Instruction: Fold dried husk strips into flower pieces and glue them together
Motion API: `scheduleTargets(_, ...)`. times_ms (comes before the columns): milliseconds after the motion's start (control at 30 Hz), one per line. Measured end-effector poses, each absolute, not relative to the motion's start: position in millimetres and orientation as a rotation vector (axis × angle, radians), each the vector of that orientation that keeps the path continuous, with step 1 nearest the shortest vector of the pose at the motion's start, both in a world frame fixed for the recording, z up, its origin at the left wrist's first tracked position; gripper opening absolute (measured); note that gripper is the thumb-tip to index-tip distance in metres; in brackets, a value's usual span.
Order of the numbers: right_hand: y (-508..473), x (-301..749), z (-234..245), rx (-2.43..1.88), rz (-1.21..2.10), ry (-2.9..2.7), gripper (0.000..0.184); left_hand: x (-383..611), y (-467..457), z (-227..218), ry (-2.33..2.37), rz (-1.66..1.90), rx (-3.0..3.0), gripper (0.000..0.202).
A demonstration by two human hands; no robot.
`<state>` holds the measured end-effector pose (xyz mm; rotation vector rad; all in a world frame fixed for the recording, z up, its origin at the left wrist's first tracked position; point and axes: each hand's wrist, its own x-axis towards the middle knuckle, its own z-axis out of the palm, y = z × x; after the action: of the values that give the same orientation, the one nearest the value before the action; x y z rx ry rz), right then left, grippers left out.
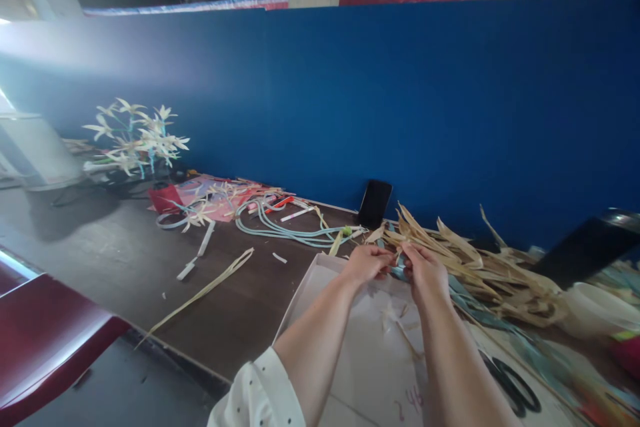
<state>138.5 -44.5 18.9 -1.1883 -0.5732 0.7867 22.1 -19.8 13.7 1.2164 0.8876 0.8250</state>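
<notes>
Both my hands meet above a shallow white cardboard tray point(320, 283) on a dark table. My left hand point(367, 263) and my right hand point(425, 272) are closed in a pinch on a small piece of dried straw leaf with a bit of pale blue strip point(399, 271) between them. Just beyond my fingers lies a heap of dried straw leaves point(480, 267). A few loose straw bits point(400, 323) lie inside the tray under my wrists.
Light blue cords point(280, 223) and pink paper point(210, 197) lie at the back left, beside a bunch of straw flowers point(137, 137). A black phone point(375, 203) leans on the blue wall. Black scissors point(510, 383), a white bowl point(597, 310) and a long straw strip point(205, 290) are nearby.
</notes>
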Motion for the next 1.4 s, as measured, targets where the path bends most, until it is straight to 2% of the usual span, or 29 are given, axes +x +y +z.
scheduleTargets(1400, -42.3, 138.1, 16.3, -1.227, 0.787, -0.605, 0.033, 21.5, -17.7, 10.5, 0.878, 0.834, 1.199, 0.024)
